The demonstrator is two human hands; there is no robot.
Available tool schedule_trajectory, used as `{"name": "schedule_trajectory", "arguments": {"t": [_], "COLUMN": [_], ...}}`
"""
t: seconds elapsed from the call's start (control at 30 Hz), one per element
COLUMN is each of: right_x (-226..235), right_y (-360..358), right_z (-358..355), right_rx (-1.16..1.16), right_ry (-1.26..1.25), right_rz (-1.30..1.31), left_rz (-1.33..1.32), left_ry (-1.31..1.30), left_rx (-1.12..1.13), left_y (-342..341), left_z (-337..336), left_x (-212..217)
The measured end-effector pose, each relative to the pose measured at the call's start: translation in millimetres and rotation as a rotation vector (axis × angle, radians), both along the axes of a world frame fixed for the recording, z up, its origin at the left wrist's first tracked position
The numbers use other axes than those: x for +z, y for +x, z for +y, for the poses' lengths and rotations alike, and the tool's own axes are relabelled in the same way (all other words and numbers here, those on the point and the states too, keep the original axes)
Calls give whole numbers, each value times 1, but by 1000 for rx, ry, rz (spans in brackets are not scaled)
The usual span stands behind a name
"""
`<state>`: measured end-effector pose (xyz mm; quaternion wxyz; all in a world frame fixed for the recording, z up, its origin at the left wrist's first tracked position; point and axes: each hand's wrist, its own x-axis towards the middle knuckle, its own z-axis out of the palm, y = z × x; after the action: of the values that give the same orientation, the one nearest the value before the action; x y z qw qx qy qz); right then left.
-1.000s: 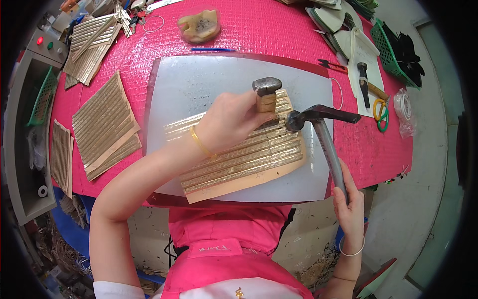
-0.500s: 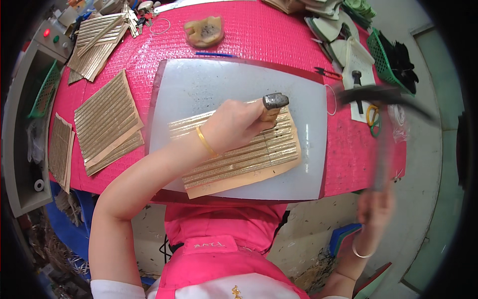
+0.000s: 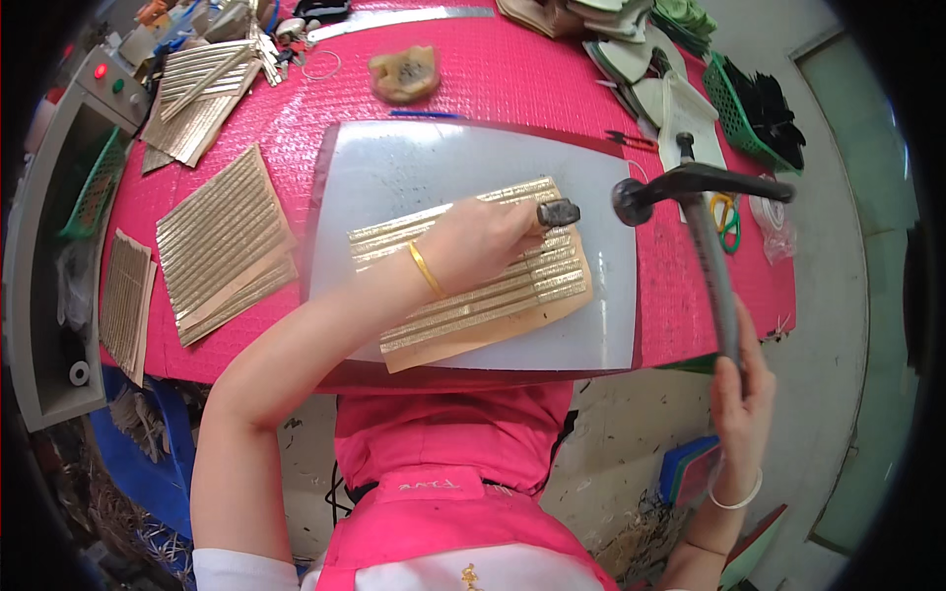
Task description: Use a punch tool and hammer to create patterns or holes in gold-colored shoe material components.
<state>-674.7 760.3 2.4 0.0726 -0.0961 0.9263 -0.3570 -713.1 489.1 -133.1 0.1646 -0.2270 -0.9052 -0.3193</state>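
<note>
My left hand is closed round a steel punch, whose blunt metal top sticks out above the fingers. The punch's lower end is hidden by the hand. Beneath it lies a sheet of gold ribbed strips on a tan backing, resting on a pale translucent board. Off to the right, my right hand grips a hammer by the end of its handle. The hammer's dark head is raised, its round face pointing left toward the punch but apart from it.
More gold ribbed sheets lie on the pink tabletop at left. Beyond the board sit a yellowish lump and a blue pen. Scissors, another dark tool and a green basket are at right.
The hammer, blurred by motion before, is now sharper, and its head has come left, nearer the punch. My left hand still grips the punch over the sheet; the whole view has shifted slightly.
</note>
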Motion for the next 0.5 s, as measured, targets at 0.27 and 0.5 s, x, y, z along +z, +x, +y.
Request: {"name": "schedule_trajectory", "arguments": {"t": [0.27,0.5], "right_x": [-65,-69], "right_y": [-8,-12], "right_z": [3,6], "right_rx": [127,81], "right_ry": [52,13], "right_rz": [-42,-151], "left_rz": [-171,-367], "left_ry": [708,468], "left_rx": [163,124], "left_y": [-8,1], "left_z": [-2,2], "left_x": [5,14]}}
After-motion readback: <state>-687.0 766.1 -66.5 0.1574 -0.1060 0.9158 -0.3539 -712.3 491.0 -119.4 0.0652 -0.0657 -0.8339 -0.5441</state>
